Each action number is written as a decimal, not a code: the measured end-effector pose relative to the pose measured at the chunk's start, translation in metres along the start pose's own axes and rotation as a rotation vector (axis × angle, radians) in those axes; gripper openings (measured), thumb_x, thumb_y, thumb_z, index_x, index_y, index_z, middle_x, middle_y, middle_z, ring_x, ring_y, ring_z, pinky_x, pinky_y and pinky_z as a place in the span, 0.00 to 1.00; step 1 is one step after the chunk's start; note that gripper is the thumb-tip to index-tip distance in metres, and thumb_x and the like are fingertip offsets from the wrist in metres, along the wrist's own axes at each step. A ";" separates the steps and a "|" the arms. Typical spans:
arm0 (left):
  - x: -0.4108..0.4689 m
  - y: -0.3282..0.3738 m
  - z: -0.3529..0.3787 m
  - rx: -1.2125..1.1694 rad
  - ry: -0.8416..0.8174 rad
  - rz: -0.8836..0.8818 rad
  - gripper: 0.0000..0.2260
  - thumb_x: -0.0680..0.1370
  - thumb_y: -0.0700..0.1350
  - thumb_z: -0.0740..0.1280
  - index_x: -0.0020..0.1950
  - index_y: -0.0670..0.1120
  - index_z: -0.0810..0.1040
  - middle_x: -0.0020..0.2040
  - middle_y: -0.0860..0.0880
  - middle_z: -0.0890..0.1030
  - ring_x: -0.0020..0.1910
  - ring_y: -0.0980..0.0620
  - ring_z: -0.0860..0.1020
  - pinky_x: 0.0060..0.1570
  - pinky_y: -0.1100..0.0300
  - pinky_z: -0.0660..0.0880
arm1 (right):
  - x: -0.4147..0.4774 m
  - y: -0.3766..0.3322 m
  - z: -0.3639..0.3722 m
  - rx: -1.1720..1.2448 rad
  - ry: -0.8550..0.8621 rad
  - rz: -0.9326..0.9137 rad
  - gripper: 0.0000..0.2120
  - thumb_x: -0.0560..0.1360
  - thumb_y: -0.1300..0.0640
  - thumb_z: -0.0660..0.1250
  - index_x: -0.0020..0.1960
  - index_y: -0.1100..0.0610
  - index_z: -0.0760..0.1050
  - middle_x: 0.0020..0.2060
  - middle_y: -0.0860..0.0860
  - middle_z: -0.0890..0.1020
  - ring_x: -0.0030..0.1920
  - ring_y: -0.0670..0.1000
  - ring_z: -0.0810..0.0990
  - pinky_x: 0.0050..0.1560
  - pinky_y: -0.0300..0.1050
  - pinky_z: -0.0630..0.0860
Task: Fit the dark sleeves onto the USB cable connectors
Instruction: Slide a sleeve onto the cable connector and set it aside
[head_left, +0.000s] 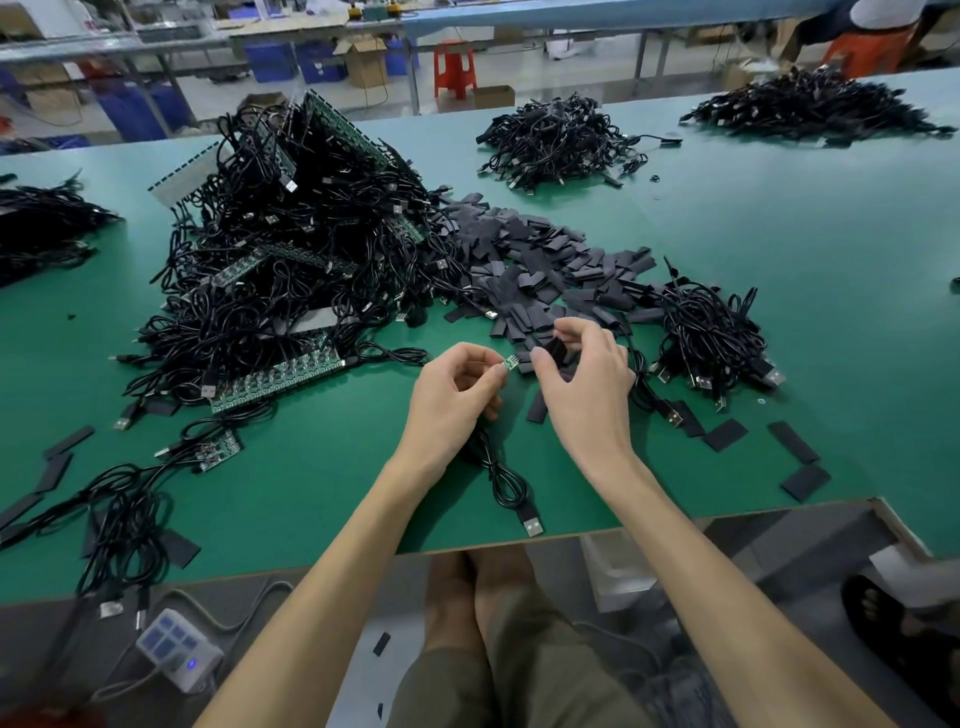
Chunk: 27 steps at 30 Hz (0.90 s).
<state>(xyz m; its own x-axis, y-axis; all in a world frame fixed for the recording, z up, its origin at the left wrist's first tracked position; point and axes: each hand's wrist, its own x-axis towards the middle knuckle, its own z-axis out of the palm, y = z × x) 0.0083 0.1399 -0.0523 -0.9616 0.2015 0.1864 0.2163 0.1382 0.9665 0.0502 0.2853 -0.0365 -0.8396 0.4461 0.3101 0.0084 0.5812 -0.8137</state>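
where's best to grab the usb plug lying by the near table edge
Probably best to pinch the USB plug by its black moulded body, across its two sides, from above: it lies flat, metal tip toward the edge of the table, cable running away behind it.

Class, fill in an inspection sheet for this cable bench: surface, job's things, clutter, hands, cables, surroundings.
Surface: green table, much of it under heaps.
Job's things: small green board on a cable end, dark sleeve not yet on it; sleeve pile behind the hands.
Clutter: loose sleeves lying flat near the right edge.
Grippers: left hand pinches the small green board; right hand pinches the dark sleeve.
Cables: held cable trails to a USB plug at the table edge; large cable heap left, smaller bundle right.
Surroundings: power strip below the table; red stool, blue crates beyond.
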 end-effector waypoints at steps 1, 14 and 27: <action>0.000 0.000 0.000 0.004 -0.002 0.002 0.01 0.80 0.39 0.70 0.50 0.42 0.80 0.41 0.40 0.83 0.32 0.50 0.79 0.35 0.54 0.79 | 0.000 0.000 -0.001 0.043 0.009 0.006 0.15 0.80 0.52 0.70 0.65 0.53 0.75 0.59 0.47 0.77 0.63 0.49 0.74 0.68 0.51 0.66; -0.001 0.001 0.001 0.053 -0.017 0.008 0.00 0.80 0.39 0.70 0.50 0.43 0.81 0.41 0.42 0.83 0.31 0.51 0.78 0.35 0.55 0.79 | 0.000 0.000 -0.003 0.226 0.061 0.033 0.11 0.80 0.55 0.69 0.61 0.53 0.76 0.57 0.48 0.79 0.57 0.46 0.77 0.65 0.48 0.72; -0.007 0.011 -0.001 0.055 -0.135 0.127 0.13 0.81 0.36 0.69 0.63 0.48 0.81 0.36 0.51 0.78 0.32 0.50 0.77 0.35 0.52 0.78 | 0.000 0.007 0.005 0.237 -0.108 -0.049 0.04 0.80 0.50 0.70 0.52 0.49 0.80 0.52 0.48 0.81 0.49 0.42 0.82 0.53 0.48 0.82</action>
<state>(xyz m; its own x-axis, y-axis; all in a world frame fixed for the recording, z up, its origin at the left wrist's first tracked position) 0.0169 0.1391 -0.0425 -0.8954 0.3482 0.2774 0.3470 0.1555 0.9249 0.0477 0.2863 -0.0448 -0.8891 0.3390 0.3076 -0.1503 0.4186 -0.8957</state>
